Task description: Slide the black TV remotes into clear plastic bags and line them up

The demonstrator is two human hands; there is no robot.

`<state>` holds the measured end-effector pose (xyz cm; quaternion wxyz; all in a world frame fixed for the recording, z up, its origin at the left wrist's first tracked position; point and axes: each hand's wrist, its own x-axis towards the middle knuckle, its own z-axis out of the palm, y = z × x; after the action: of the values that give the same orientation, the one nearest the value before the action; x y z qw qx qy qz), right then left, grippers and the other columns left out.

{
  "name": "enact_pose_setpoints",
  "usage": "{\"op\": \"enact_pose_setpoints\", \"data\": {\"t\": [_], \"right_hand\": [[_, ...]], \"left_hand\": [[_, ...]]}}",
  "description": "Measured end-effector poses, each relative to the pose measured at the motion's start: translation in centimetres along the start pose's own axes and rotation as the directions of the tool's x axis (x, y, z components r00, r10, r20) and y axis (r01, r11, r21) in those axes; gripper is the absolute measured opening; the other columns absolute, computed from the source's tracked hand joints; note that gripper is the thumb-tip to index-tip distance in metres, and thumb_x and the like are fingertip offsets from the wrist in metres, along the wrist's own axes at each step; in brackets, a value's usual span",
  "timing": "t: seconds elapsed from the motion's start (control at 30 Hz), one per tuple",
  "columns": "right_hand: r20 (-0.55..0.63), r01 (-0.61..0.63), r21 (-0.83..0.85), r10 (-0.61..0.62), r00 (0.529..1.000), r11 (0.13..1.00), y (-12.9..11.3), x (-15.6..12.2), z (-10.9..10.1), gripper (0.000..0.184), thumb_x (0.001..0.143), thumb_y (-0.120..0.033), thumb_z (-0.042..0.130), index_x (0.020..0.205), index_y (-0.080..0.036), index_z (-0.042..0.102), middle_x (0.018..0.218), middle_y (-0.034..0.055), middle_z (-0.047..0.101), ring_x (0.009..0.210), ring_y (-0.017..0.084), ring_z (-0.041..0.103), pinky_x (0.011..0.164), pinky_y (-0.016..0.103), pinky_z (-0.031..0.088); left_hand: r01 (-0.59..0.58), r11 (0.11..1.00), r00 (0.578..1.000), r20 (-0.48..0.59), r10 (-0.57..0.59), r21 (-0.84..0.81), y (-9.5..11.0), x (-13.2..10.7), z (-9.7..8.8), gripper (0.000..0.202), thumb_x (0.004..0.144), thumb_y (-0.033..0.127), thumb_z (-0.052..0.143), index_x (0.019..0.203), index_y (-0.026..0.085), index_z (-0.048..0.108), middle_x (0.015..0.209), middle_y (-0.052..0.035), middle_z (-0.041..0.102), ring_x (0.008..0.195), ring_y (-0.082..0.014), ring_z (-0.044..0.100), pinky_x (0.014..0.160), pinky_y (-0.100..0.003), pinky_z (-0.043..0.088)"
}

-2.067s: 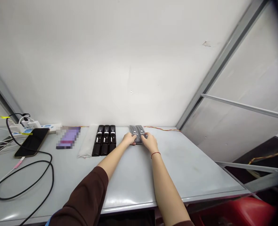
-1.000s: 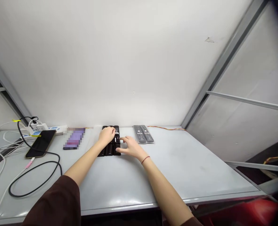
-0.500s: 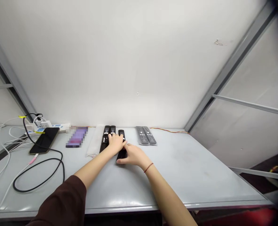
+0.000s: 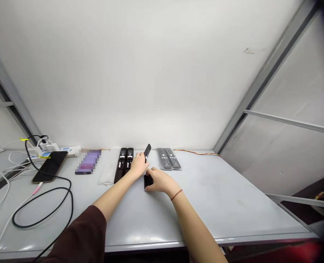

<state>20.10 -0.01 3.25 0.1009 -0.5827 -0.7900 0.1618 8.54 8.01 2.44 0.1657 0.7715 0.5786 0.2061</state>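
Note:
Both of my hands are closed on a black remote control [image 4: 148,150] above the middle of the table. My left hand [image 4: 139,165] grips its upper part, which is tilted up from the tabletop. Lower down, my right hand [image 4: 159,181] has thumb and fingers around a black end piece [image 4: 148,181]; my hands hide whether it is joined to the upper part. Just left of my left hand lie two more black remotes side by side, a left one [image 4: 120,164] and a right one [image 4: 129,155], backs up, with what look like uncovered battery compartments.
Two remotes in clear wrap [image 4: 168,159] lie to the right. Clear plastic sleeves [image 4: 109,168], a blurred purple packet [image 4: 89,162], a phone [image 4: 51,167], a power strip [image 4: 70,150] and a looping black cable [image 4: 41,223] occupy the left. A wall [image 4: 159,73] stands behind the table [image 4: 233,204].
The remote in my hands has gone from lying flat to tilted, its top end raised and slightly right. My left hand has shifted right, uncovering more of the two remotes beside it.

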Motion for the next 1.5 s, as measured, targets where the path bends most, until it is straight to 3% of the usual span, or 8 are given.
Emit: {"op": "enact_pose_setpoints", "data": {"t": [0.1, 0.23, 0.33, 0.47, 0.63, 0.9, 1.17, 1.5], "right_hand": [[-0.003, -0.010, -0.012, 0.010, 1.000, 1.000, 0.0, 0.1, -0.1, 0.049, 0.058, -0.028, 0.076, 0.102, -0.016, 0.061, 0.094, 0.0090, 0.061, 0.077, 0.021, 0.059, 0.063, 0.028, 0.043], [-0.112, 0.029, 0.044, -0.024, 0.993, 0.999, -0.5, 0.0, -0.6, 0.040, 0.064, -0.032, 0.074, 0.099, -0.017, 0.062, 0.090, 0.0077, 0.063, 0.078, 0.021, 0.060, 0.067, 0.030, 0.045], [-0.319, 0.178, 0.129, -0.129, 0.939, 0.975, -1.4, -0.1, -1.0, 0.036, 0.074, -0.032, 0.066, 0.107, -0.019, 0.060, 0.098, 0.0079, 0.063, 0.091, 0.022, 0.059, 0.078, 0.033, 0.047], [-0.489, 0.429, 0.134, -0.317, 0.813, 0.893, -2.8, 0.1, -0.3, 0.047, 0.078, -0.029, 0.062, 0.124, -0.024, 0.051, 0.119, 0.0085, 0.058, 0.110, 0.023, 0.054, 0.094, 0.039, 0.045], [-0.490, 0.570, 0.012, -0.492, 0.720, 0.822, -3.6, 1.0, 2.0, 0.053, 0.078, -0.027, 0.063, 0.128, -0.021, 0.048, 0.130, 0.0134, 0.052, 0.121, 0.025, 0.048, 0.099, 0.044, 0.044], [-0.517, 0.561, -0.079, -0.515, 0.683, 0.824, -3.4, 1.8, 3.0, 0.042, 0.082, -0.029, 0.061, 0.123, -0.021, 0.053, 0.130, 0.0139, 0.053, 0.123, 0.027, 0.047, 0.098, 0.048, 0.044], [-0.467, 0.414, -0.149, -0.433, 0.771, 0.898, -3.1, 1.3, 1.8, 0.079, 0.072, -0.052, 0.067, 0.138, -0.021, 0.037, 0.139, 0.0172, 0.042, 0.124, 0.033, 0.044, 0.096, 0.050, 0.041], [-0.473, 0.394, 0.063, -0.320, 0.821, 0.917, -2.8, 1.4, 2.0, 0.078, 0.072, -0.046, 0.069, 0.139, -0.027, 0.034, 0.140, 0.0136, 0.038, 0.122, 0.028, 0.044, 0.096, 0.044, 0.042]], "left_hand": [[0.014, 0.935, 0.997, -0.066, -0.040, -0.354, -1.2, -1.0, -1.5, 0.039, 0.079, 0.022, 0.052, 0.117, 0.017, 0.043, 0.093, -0.0105, 0.062, 0.082, -0.0218, 0.063, 0.072, -0.033, 0.049], [0.139, 0.489, 0.983, 0.058, -0.176, -0.861, -3.4, -3.2, -3.7, 0.051, 0.082, 0.035, 0.054, 0.128, 0.027, 0.032, 0.087, -0.0020, 0.061, 0.056, -0.0110, 0.059, 0.053, -0.025, 0.049], [0.165, 0.165, 0.968, 0.128, -0.216, -0.972, -4.6, -4.7, -4.3, 0.045, 0.088, 0.045, 0.045, 0.128, 0.029, 0.035, 0.091, -0.0031, 0.063, 0.059, -0.0113, 0.061, 0.055, -0.027, 0.052], [0.127, -0.018, 0.970, 0.128, -0.208, -0.992, -5.0, -5.7, -3.9, 0.043, 0.093, 0.043, 0.036, 0.134, 0.029, 0.033, 0.097, -0.0046, 0.066, 0.076, -0.0152, 0.066, 0.068, -0.030, 0.054], [0.095, -0.059, 0.980, 0.104, -0.169, -0.994, -4.5, -6.1, -3.6, 0.046, 0.093, 0.042, 0.034, 0.138, 0.030, 0.031, 0.102, -0.0036, 0.067, 0.088, -0.0156, 0.064, 0.078, -0.030, 0.052], [0.100, -0.086, 0.985, 0.111, -0.132, -0.991, -4.1, -6.6, -3.7, 0.050, 0.094, 0.043, 0.032, 0.141, 0.028, 0.027, 0.112, -0.0079, 0.064, 0.097, -0.0178, 0.062, 0.084, -0.033, 0.050], [0.131, -0.025, 0.990, 0.132, -0.044, -0.991, -3.9, -7.1, -3.3, 0.047, 0.090, 0.047, 0.041, 0.136, 0.041, 0.031, 0.118, -0.0037, 0.060, 0.091, -0.0182, 0.064, 0.077, -0.038, 0.053], [0.078, -0.176, 0.989, 0.098, -0.108, -0.981, -4.0, -6.8, -4.0, 0.044, 0.090, 0.031, 0.049, 0.131, 0.036, 0.037, 0.112, -0.0043, 0.060, 0.098, -0.0164, 0.062, 0.082, -0.034, 0.053]]}}
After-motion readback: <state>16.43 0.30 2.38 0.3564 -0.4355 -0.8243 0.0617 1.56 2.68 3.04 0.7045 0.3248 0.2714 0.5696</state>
